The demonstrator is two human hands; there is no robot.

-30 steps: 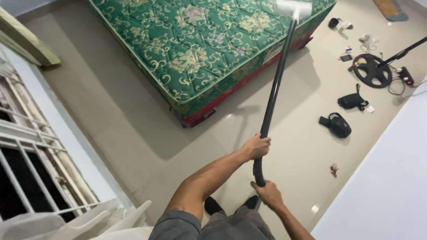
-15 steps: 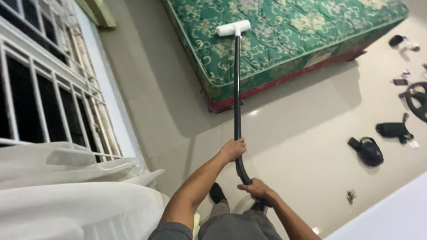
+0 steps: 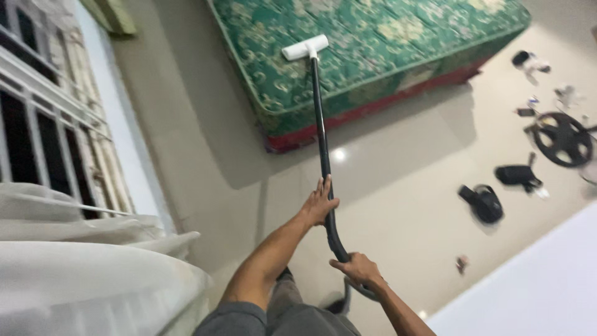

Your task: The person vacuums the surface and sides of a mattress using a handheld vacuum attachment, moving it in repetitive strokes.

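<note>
1. Two hands are kept on one black vacuum wand (image 3: 321, 134): the left hand (image 3: 320, 204) is laid around the shaft with fingers partly extended, and the right hand (image 3: 357, 269) is clenched on the curved lower end.
2. One white nozzle head (image 3: 305, 47) is rested on one green patterned mattress (image 3: 398, 31); it is best kept flat, and slow, overlapping passes are advised.
3. Two black bags (image 3: 483, 202) are counted on the tiled floor (image 3: 398, 205).
</note>
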